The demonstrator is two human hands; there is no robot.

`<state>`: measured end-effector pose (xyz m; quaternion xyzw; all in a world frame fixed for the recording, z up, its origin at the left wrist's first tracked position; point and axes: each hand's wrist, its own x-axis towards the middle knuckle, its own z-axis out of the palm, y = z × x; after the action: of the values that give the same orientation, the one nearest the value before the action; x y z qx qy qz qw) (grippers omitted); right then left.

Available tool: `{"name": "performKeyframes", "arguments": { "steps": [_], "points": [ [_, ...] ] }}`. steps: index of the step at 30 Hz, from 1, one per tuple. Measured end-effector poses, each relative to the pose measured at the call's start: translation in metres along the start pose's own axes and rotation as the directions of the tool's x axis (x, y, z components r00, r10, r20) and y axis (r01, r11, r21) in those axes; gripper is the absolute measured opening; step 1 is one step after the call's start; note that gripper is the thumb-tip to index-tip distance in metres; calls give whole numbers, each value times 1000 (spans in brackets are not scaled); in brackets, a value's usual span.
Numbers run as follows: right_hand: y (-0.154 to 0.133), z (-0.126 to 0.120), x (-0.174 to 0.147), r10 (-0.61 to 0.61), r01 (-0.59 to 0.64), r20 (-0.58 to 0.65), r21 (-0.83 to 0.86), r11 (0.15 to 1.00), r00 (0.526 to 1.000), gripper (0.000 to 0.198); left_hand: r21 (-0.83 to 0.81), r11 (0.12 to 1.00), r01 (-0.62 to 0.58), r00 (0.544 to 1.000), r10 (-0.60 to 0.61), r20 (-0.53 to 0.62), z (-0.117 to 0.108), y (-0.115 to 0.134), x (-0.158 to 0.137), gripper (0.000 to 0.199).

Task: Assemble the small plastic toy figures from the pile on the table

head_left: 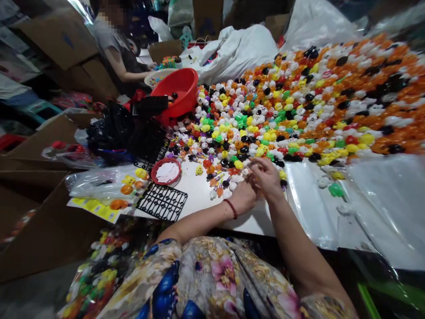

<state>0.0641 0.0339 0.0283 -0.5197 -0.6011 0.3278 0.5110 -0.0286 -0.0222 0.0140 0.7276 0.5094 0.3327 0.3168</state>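
Observation:
My left hand (244, 197), with a dark red bead bracelet (231, 209) at the wrist, meets my right hand (267, 177) over the white table (255, 219). The fingers of both hands are bent and drawn together. Whatever lies between them is too small and too covered to name. Just beyond the fingers begins a large heap of small plastic toy heads (242, 119) in white, orange, yellow, black, green and red. A few loose pieces with thin sticks (217, 179) lie left of my hands.
On the left are a red basket of white paper slips (168, 172), a black plastic grid (162, 202) and bagged toys (109, 184). Clear plastic bags (308, 204) lie on the right. Behind stands a red basin (179, 93); a person (116, 57) works at the back left.

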Motion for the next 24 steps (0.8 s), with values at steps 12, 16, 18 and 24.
{"name": "performKeyframes", "arguments": {
  "steps": [12,16,18,24],
  "points": [
    [9,-40,-164,657,-575,59,548,608,752,50,490,843,-223,966,258,-6,-58,-69,-122,27],
    [6,-32,-159,645,-582,77,522,623,760,52,515,768,-380,921,364,137,-40,-77,-98,35],
    [6,-31,-156,613,-565,71,485,668,787,51,514,761,-396,917,357,178,-39,-83,-82,37],
    [9,-43,-154,567,-468,-33,526,710,823,51,610,754,-243,957,288,25,-48,-81,-46,34]
  ]
}}
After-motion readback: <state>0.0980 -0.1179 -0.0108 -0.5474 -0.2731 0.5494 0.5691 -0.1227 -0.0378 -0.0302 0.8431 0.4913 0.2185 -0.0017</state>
